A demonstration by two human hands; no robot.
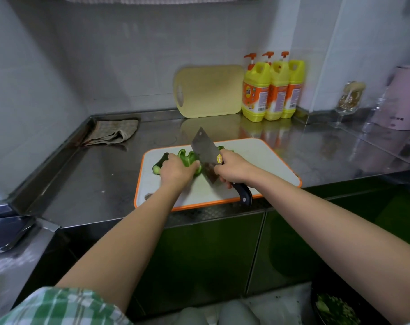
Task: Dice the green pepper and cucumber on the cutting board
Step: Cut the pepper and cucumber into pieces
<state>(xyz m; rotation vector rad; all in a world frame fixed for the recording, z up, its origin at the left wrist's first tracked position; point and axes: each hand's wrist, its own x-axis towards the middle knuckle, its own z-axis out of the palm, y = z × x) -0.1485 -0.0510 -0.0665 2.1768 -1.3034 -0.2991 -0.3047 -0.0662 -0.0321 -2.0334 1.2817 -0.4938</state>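
A white cutting board (258, 158) with an orange rim lies on the steel counter. On its left part sits a green pepper piece (187, 157), held down by my left hand (176, 171), whose fingers curl over it. A dark cucumber piece (161, 161) lies just left of that hand. My right hand (232, 168) grips the black handle of a cleaver (204, 148). The blade stands tilted against the pepper's right side. Another bit of green pepper (221, 148) shows behind the right hand.
A yellow cutting board (211, 90) leans on the back wall beside three yellow detergent bottles (272, 90). A folded cloth (112, 132) lies at the counter's back left. A glass (349, 99) and a pink appliance (403, 97) stand at the right.
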